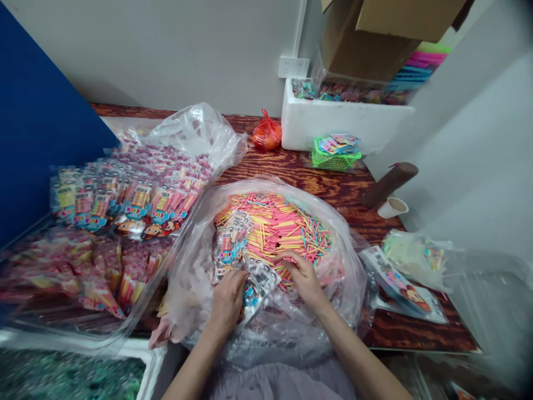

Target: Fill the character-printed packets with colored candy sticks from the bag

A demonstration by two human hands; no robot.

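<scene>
A large clear plastic bag [353, 261] lies open in front of me, heaped with thin pink, yellow and blue candy sticks [270, 219]. My left hand [228, 297] is closed on the edge of a small printed packet [263, 282], which lies tilted over the near side of the heap. Beside that hand, a few filled packets [230, 239] rest on the sticks at the left. My right hand [303, 278] reaches into the heap from the right, its fingers curled down around some sticks. Its fingertips are partly hidden.
At the left, a clear tray [154, 294] holds many filled packets. Behind stand a red bag of fruit [267, 133], a green basket [335, 160] and a white foam box [345, 119]. A brown bottle [391, 183], a paper cup [392, 207] and flat packets [402, 283] lie right.
</scene>
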